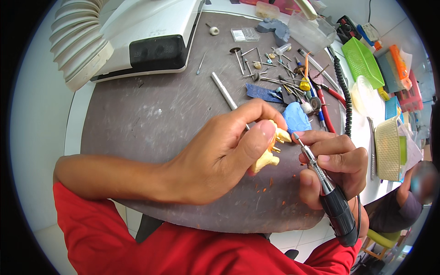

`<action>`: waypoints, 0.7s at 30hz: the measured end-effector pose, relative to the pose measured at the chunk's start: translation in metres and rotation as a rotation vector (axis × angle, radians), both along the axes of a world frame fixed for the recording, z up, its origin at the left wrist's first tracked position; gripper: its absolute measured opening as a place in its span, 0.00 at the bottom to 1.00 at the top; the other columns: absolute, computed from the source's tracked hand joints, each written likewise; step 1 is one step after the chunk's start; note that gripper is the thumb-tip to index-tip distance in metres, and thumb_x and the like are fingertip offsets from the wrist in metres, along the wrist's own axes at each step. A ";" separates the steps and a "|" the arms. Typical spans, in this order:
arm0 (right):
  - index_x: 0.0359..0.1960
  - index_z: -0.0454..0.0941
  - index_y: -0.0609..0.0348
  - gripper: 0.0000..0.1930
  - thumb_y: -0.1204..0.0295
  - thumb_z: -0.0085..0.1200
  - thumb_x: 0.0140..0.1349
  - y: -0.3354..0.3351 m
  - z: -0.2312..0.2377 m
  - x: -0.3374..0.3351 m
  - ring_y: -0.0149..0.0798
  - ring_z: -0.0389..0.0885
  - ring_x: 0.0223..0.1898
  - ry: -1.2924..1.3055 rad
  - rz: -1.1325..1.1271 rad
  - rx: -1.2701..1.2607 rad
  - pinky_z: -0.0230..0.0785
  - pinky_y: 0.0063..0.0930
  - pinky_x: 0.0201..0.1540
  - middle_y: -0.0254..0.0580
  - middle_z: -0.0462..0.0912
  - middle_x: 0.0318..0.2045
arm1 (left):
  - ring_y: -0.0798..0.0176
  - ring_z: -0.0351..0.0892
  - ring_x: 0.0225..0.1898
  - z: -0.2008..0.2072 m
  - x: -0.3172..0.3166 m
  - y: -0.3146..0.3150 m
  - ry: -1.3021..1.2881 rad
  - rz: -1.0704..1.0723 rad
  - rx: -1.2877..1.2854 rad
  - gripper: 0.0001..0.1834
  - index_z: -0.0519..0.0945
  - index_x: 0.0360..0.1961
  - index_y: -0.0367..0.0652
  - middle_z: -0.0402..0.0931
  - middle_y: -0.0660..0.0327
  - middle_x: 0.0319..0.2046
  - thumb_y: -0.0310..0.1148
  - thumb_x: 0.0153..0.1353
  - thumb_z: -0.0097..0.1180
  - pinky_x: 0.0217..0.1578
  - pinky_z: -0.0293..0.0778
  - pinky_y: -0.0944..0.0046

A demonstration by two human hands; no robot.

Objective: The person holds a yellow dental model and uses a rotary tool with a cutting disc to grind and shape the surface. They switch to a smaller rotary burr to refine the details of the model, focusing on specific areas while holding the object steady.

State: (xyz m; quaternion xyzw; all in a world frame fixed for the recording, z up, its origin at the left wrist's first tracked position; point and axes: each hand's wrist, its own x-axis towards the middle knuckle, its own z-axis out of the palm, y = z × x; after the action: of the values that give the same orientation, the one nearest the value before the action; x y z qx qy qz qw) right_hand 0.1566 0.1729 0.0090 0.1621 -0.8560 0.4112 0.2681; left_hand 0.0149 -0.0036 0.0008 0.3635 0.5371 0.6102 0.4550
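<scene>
Above the grey work board, my left hand is closed around a yellow dental model with gold-coloured pins showing on its right side. Part of the model is hidden behind the thumb and palm. My right hand grips a black and silver handpiece like a pen. Its pointed grey bur sits just right of the model, with a small gap between them. Close beyond the fingers lies a lump of blue putty. A silver metal rod lies partly behind my left hand.
Several burs and polishing tools lie scattered at the back right, beside red-handled pliers. A ribbed white hose hangs over a white box-shaped machine at the back left. Orange shavings dot the board. Another person sits far right.
</scene>
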 end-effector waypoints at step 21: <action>0.39 0.66 0.65 0.18 0.81 0.63 0.51 0.007 -0.006 -0.005 0.56 0.85 0.41 0.083 0.003 -0.087 0.79 0.41 0.44 0.52 0.78 0.30 | 0.62 0.72 0.57 -0.005 0.005 0.004 -0.094 0.078 0.206 0.25 0.62 0.59 0.37 0.64 0.55 0.56 0.20 0.62 0.56 0.59 0.71 0.62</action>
State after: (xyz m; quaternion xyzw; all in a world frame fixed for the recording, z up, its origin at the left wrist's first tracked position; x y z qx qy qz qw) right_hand 0.1516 0.1801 0.0034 0.1685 -0.8251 0.4416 0.3095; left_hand 0.0199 0.0007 -0.0042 0.3584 0.4634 0.6956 0.4158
